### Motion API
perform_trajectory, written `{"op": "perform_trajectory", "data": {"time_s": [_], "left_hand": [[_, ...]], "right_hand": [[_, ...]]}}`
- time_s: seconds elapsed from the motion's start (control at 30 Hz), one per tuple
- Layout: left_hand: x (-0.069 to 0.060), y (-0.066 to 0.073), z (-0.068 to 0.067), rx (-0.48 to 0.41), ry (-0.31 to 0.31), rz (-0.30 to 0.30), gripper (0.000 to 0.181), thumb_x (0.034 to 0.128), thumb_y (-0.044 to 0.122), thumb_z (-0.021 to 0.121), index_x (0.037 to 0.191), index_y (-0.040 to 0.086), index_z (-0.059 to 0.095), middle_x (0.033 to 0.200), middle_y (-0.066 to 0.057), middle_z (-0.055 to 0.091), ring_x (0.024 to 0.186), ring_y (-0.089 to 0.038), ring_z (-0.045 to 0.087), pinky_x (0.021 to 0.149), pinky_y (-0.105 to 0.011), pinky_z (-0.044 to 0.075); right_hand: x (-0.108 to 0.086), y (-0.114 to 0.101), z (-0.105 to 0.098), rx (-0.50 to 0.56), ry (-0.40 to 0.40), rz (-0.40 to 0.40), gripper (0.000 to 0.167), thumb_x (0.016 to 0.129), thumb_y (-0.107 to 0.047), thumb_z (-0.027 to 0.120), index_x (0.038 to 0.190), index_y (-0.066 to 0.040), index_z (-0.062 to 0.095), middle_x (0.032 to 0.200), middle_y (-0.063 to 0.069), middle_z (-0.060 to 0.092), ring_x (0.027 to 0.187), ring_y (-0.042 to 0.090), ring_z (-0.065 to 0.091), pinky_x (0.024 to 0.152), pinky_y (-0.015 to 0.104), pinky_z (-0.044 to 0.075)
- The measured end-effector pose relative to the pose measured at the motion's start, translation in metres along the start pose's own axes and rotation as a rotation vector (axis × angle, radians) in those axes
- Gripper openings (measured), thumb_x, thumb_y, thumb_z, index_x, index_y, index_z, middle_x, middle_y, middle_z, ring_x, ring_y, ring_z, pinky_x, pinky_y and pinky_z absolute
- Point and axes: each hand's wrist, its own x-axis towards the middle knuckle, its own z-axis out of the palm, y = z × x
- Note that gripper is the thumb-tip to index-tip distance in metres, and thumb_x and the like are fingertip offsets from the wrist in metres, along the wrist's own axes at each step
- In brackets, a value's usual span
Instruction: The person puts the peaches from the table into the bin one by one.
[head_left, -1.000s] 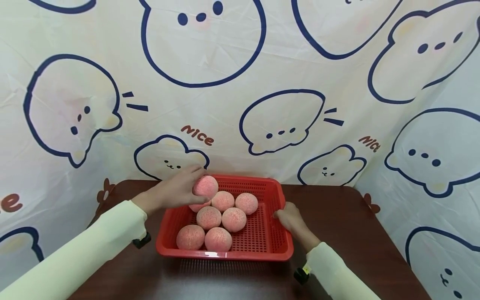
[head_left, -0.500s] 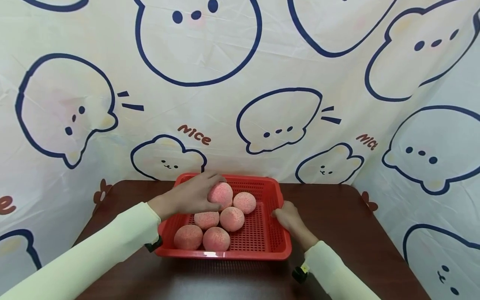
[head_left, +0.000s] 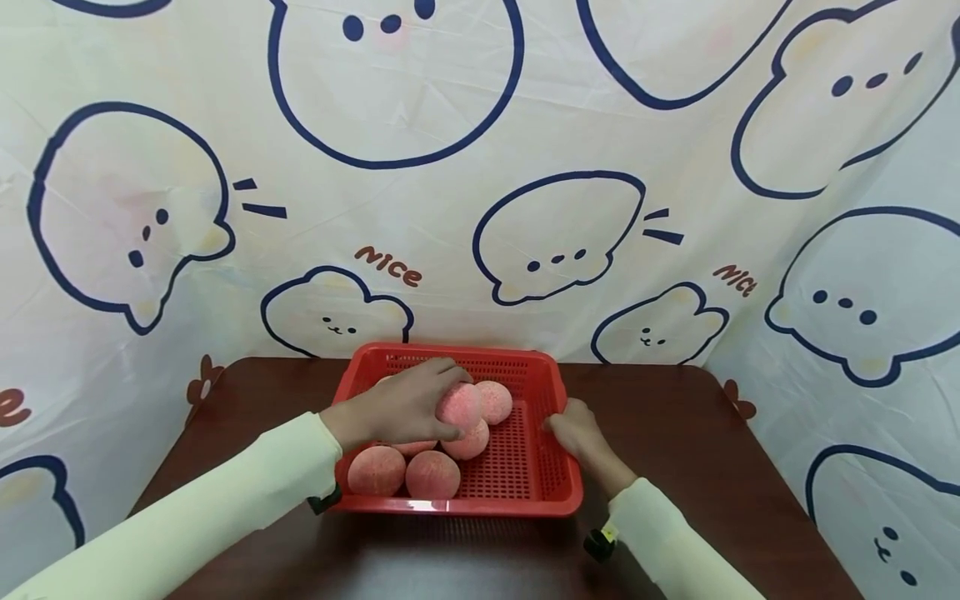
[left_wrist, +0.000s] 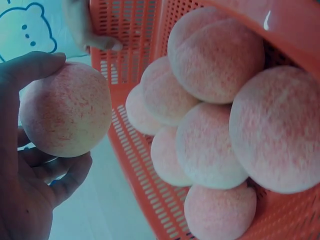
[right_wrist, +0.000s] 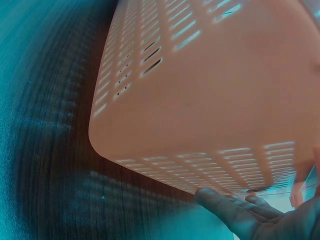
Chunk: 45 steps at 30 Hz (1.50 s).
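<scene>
My left hand (head_left: 412, 404) holds a pink peach (head_left: 460, 406) between thumb and fingertips, low over the red plastic basket (head_left: 517, 507). In the left wrist view this held peach (left_wrist: 70, 110) hangs apart from the others. Below it, several more peaches lie in the left and middle part of the basket, such as a front peach (head_left: 433, 475) and a back peach (head_left: 495, 402). Some are partly hidden behind my left hand. On the right side, my right hand (head_left: 585, 442) grips the basket's rim; the right wrist view shows its fingers (right_wrist: 225, 210) under the outer wall.
A dark brown table (head_left: 660, 467) carries the basket. Just behind it hangs a white cloth (head_left: 450, 208) printed with cartoon bears, which also covers both sides. Inside the basket, bare perforated floor (head_left: 517, 458) shows at the right.
My left hand has carried the peach rightward and slightly down, from the basket's back left to above the middle peaches. My right hand has stayed on the rim.
</scene>
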Motion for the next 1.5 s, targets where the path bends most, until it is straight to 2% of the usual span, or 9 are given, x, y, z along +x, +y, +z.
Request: {"op": "perform_trajectory", "data": {"time_s": [0.17, 0.33, 0.5, 0.7, 1.0, 1.17, 1.27, 1.5], "left_hand": [[0.004, 0.004, 0.009, -0.047, -0.057, 0.016, 0.071, 0.0844, 0.041, 0.079, 0.146, 0.018, 0.053, 0.140, 0.004, 0.056, 0.125, -0.013, 0.053, 0.108, -0.044, 0.053], [0.011, 0.011, 0.018, -0.021, -0.079, 0.040, 0.071, 0.0831, 0.039, 0.078, 0.146, 0.017, 0.053, 0.141, 0.000, 0.056, 0.123, -0.015, 0.054, 0.105, -0.042, 0.055], [0.015, 0.016, 0.031, 0.014, -0.104, 0.098, 0.065, 0.0820, 0.036, 0.080, 0.140, 0.015, 0.058, 0.135, 0.001, 0.057, 0.116, -0.013, 0.055, 0.101, -0.034, 0.056], [0.020, 0.019, 0.044, 0.048, -0.142, 0.141, 0.064, 0.0815, 0.042, 0.082, 0.136, 0.019, 0.059, 0.128, 0.005, 0.057, 0.108, -0.007, 0.056, 0.097, -0.028, 0.057], [0.023, 0.017, 0.061, 0.112, -0.182, 0.195, 0.055, 0.0814, 0.041, 0.082, 0.127, 0.018, 0.062, 0.120, 0.007, 0.060, 0.103, -0.007, 0.056, 0.093, -0.026, 0.056], [0.025, 0.017, 0.070, 0.222, -0.161, 0.290, 0.048, 0.0818, 0.042, 0.081, 0.118, 0.015, 0.065, 0.114, 0.003, 0.060, 0.099, -0.009, 0.058, 0.087, -0.024, 0.055], [0.027, 0.019, 0.074, 0.283, -0.154, 0.326, 0.048, 0.0828, 0.040, 0.080, 0.119, 0.013, 0.065, 0.115, 0.002, 0.061, 0.101, -0.010, 0.060, 0.089, -0.024, 0.056], [0.030, 0.024, 0.084, 0.377, -0.218, 0.324, 0.049, 0.0842, 0.028, 0.080, 0.130, 0.015, 0.065, 0.122, 0.002, 0.065, 0.104, -0.011, 0.058, 0.096, -0.025, 0.055]], "right_hand": [[0.000, 0.001, 0.001, -0.005, -0.003, -0.003, 0.042, 0.089, 0.000, 0.053, 0.131, 0.004, 0.052, 0.107, 0.022, 0.071, 0.079, 0.026, 0.077, 0.070, 0.044, 0.066], [0.000, 0.000, 0.000, -0.004, -0.003, -0.004, 0.042, 0.089, 0.000, 0.053, 0.131, 0.005, 0.052, 0.107, 0.022, 0.071, 0.079, 0.027, 0.077, 0.069, 0.045, 0.065], [0.000, 0.001, -0.001, -0.008, -0.003, 0.002, 0.041, 0.089, 0.000, 0.053, 0.130, 0.005, 0.052, 0.106, 0.022, 0.071, 0.078, 0.026, 0.077, 0.069, 0.044, 0.066], [0.001, 0.002, 0.000, -0.008, 0.004, 0.004, 0.041, 0.089, -0.001, 0.054, 0.129, 0.005, 0.052, 0.104, 0.022, 0.071, 0.077, 0.026, 0.077, 0.068, 0.044, 0.065], [0.003, 0.001, 0.000, -0.003, 0.007, 0.021, 0.040, 0.090, -0.002, 0.054, 0.130, 0.004, 0.052, 0.106, 0.022, 0.071, 0.077, 0.025, 0.076, 0.068, 0.043, 0.066], [0.002, 0.002, -0.001, -0.001, 0.008, 0.017, 0.042, 0.089, -0.002, 0.054, 0.130, 0.005, 0.053, 0.106, 0.022, 0.071, 0.078, 0.026, 0.077, 0.068, 0.043, 0.065], [0.002, 0.002, -0.001, -0.002, 0.006, 0.013, 0.042, 0.090, -0.002, 0.054, 0.131, 0.005, 0.052, 0.107, 0.022, 0.071, 0.078, 0.026, 0.077, 0.068, 0.043, 0.066], [0.001, 0.001, -0.001, -0.006, -0.004, 0.013, 0.042, 0.089, -0.001, 0.054, 0.131, 0.005, 0.053, 0.107, 0.022, 0.071, 0.080, 0.026, 0.077, 0.070, 0.043, 0.066]]}}
